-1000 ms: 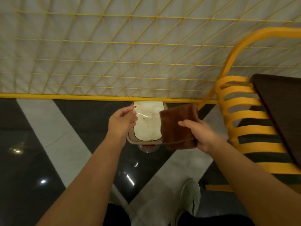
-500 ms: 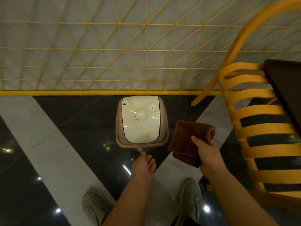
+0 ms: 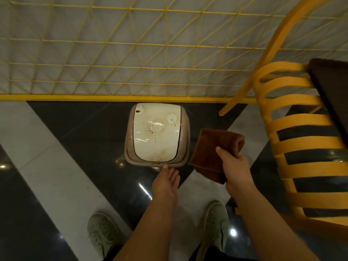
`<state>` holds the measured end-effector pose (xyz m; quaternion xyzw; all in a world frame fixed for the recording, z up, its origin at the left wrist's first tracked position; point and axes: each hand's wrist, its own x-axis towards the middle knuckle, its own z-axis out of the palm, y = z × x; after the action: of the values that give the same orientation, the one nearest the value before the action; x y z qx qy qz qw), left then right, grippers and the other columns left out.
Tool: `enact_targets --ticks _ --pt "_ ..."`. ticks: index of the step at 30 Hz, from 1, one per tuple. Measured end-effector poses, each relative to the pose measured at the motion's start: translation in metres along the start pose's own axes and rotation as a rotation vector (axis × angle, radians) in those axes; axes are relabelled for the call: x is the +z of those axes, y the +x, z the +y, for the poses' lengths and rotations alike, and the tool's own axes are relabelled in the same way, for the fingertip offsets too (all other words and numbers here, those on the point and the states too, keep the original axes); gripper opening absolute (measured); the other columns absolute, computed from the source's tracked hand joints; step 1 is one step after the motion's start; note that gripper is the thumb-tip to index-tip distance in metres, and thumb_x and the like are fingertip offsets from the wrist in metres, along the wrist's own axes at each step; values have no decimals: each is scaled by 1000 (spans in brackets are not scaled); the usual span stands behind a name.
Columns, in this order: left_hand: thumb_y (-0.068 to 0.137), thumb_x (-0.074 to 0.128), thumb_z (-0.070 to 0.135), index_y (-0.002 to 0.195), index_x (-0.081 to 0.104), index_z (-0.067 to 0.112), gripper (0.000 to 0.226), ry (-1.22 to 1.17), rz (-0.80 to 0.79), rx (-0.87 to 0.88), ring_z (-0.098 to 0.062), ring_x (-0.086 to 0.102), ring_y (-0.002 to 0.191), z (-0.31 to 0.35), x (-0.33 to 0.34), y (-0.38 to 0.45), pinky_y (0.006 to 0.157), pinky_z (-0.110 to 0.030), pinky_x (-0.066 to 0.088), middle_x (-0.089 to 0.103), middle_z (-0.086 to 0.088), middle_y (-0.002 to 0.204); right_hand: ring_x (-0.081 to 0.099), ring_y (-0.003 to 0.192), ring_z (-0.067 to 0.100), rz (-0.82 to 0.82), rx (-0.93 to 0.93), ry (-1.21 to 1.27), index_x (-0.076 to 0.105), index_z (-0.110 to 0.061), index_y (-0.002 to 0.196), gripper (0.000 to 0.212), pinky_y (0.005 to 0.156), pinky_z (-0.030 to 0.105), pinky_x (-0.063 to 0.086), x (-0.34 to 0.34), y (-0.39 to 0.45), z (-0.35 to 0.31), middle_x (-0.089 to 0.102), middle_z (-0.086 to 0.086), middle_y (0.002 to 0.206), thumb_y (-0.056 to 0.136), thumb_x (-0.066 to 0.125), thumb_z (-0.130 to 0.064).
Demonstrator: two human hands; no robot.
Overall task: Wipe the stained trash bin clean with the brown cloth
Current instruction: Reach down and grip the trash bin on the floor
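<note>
The trash bin stood on the dark floor against the base of the yellow mesh fence, seen from straight above, so only its cream lid and beige rim showed; its sides and whatever lay under it were hidden. Brown stains marked the lid: a speckled patch near the middle, a spot at the far left corner, a ring at the far right, and a thin streak running toward the near edge.

The left hand reached toward the bin's near rim with straight, relaxed fingers, holding nothing. Its fingertips lay at the rim's edge, but whether they touched it could not be told from this angle.

The right hand held the brown cloth just to the right of the bin, thumb on top and fingers curled beneath, out of sight. The cloth looked folded, its far right edge rolled over. It hung apart from the bin's lid, though its left corner came close to the rim.

A yellow slatted chair stood at the right, partly cut off by the picture's edge, with a dark slab above it, also cut off. Two pale shoes showed on the floor at the bottom, the right one partly behind the forearm.
</note>
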<state>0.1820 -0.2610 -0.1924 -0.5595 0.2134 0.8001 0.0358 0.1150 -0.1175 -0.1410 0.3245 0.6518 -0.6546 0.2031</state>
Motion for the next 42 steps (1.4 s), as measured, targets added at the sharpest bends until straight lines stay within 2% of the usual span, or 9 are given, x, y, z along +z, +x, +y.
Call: enact_targets --ticks 8,11,16,20,22,26,29,36,42 --pt "92 59 15 124 57 8 33 31 103 49 -25 61 106 12 -43 -17 92 -36 48 64 -14 116 64 88 21 -34 -29 -20 54 -35 110 23 77 40 52 20 -11 5 66 -3 99 90 62 -28" --pt "92 59 14 118 60 8 27 26 148 65 -24 64 95 21 -56 -19 83 -35 51 67 -14 108 64 92 22 -1 -67 -29 53 -32 119 29 84 43 52 23 -14 7 65 -2 103 91 61 -29" --pt "89 63 15 111 64 8 23 117 178 156 -25 67 96 40 -82 -17 91 -40 52 70 -12 105 61 83 17 53 -113 -16 48 -38 93 17 71 35 50 20 -17 11 61 -6 92 91 61 -26" --pt "89 62 14 109 65 12 20 235 188 202 -22 66 95 52 -93 -20 86 -36 53 69 -10 105 59 81 18 76 -121 -80 47 -33 108 22 67 35 49 18 -21 16 59 -3 97 92 60 -26" --pt "90 60 11 111 63 13 21 303 158 188 -23 65 93 53 -94 -23 84 -36 52 68 -11 106 60 82 20 78 -123 -132 48 -30 117 28 62 35 51 17 -26 19 59 -1 100 92 59 -26" --pt "92 56 3 122 56 9 31 373 121 161 -25 65 91 55 -92 -23 84 -37 52 66 -15 109 61 99 29 44 -126 -251 49 -28 123 34 86 49 52 10 -32 31 60 6 113 91 60 -28" --pt "93 54 2 123 55 8 31 398 123 181 -24 64 91 61 -91 -19 83 -37 51 65 -16 111 62 94 24 25 -134 -245 48 -36 109 22 77 42 53 6 -35 38 61 2 106 91 60 -30" --pt "93 55 4 121 58 10 29 348 112 199 -25 66 93 68 -94 -14 86 -39 52 67 -14 107 61 90 16 -2 -188 -250 48 -38 111 27 65 29 50 17 -34 47 61 -7 101 88 62 -39" --pt "94 51 2 131 53 13 38 384 61 233 -26 65 98 71 -94 -12 86 -39 52 67 -13 109 60 89 16 22 -240 -329 55 -32 108 15 66 28 49 38 -25 46 61 -4 97 94 55 -34"
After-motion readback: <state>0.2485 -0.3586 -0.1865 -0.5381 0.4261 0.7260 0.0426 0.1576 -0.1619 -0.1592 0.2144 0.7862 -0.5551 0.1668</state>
